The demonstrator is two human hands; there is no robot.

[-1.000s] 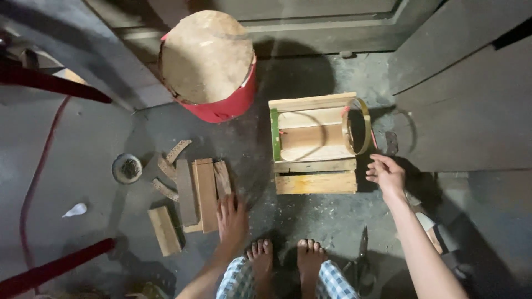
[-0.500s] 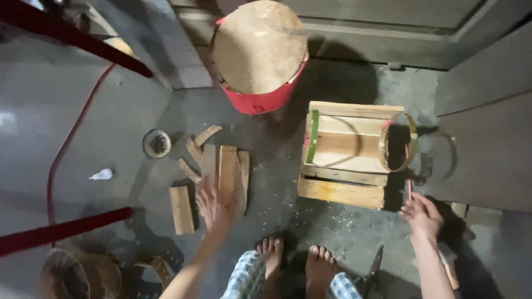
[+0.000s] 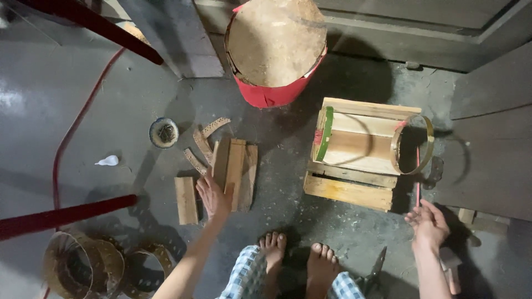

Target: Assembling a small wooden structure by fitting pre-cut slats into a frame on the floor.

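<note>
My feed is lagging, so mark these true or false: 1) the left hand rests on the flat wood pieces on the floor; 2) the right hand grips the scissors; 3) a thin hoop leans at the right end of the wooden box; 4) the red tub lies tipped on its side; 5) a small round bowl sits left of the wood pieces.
1) True: the left hand lies on the wood pieces.
2) False: the right hand pinches a thin red strip; the scissors lie by the feet.
3) True: the hoop leans at the wooden box.
4) False: the red tub stands upright, covered.
5) True: the small bowl.
</note>
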